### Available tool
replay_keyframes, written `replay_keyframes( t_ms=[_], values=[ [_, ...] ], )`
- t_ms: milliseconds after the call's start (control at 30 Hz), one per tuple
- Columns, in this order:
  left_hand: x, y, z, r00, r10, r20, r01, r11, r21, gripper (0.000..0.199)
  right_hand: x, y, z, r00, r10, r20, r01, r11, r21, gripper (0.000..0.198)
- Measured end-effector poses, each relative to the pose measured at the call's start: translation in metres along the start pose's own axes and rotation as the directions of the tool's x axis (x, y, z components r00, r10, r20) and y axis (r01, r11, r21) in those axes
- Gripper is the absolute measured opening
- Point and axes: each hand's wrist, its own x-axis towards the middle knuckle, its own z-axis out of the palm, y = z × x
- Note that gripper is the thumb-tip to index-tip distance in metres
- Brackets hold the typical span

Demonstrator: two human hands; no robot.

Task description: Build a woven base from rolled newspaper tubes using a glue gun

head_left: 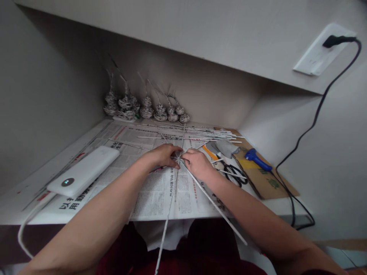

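Several thin rolled-newspaper sticks (pixel 210 199) cross at one point and spread out like spokes, two of them running past the table's front edge. My left hand (pixel 166 154) curls around the left side of the crossing, its thumb and fingers on the sticks. Close against it, my right hand (pixel 197 162) is closed, thumb and fingertips pinching the sticks at the same crossing. The exact grip at the centre is partly hidden by the fingers.
Newspaper (pixel 151 198) covers the table. A white power bank (pixel 86 170) lies left; scissors (pixel 236 175), a blue glue gun (pixel 258 159) and cardboard (pixel 262 185) lie right. Behind are loose paper sticks (pixel 206 133) and woven gourd shapes (pixel 160 112). A black cord (pixel 318 110) hangs right.
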Motion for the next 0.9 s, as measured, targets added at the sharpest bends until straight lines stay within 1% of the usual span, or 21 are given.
replay_keyframes(
  t_ms=[233, 400, 500, 700, 833, 900],
  values=[
    [0.0, 0.0, 0.0, 1.0, -0.002, 0.006, 0.002, 1.0, 0.005, 0.081, 0.004, -0.002, -0.003, 0.995, -0.018, 0.094, 0.023, 0.998, -0.051, 0.021],
    [0.001, -0.002, 0.001, 1.0, 0.017, -0.01, -0.017, 1.0, 0.015, 0.081, 0.011, -0.005, -0.009, 0.988, 0.031, 0.15, -0.029, 0.999, -0.017, 0.027],
    [0.001, -0.001, 0.001, 1.0, 0.017, -0.001, -0.017, 1.0, 0.017, 0.079, 0.013, -0.009, -0.011, 0.982, 0.073, 0.172, -0.07, 0.997, -0.024, 0.025],
    [0.001, 0.002, -0.001, 1.0, -0.003, 0.006, 0.003, 0.999, 0.034, 0.077, 0.011, -0.015, -0.005, 0.984, 0.119, 0.134, -0.113, 0.992, -0.053, 0.021],
    [-0.001, 0.003, -0.001, 1.0, -0.008, -0.007, 0.008, 0.999, 0.049, 0.08, 0.007, -0.015, -0.001, 0.989, 0.112, 0.1, -0.105, 0.992, -0.069, 0.021],
    [-0.001, 0.004, -0.001, 0.999, -0.036, 0.001, 0.036, 0.998, 0.06, 0.082, 0.006, -0.015, 0.001, 0.991, 0.1, 0.091, -0.092, 0.992, -0.085, 0.02]
  ],
)
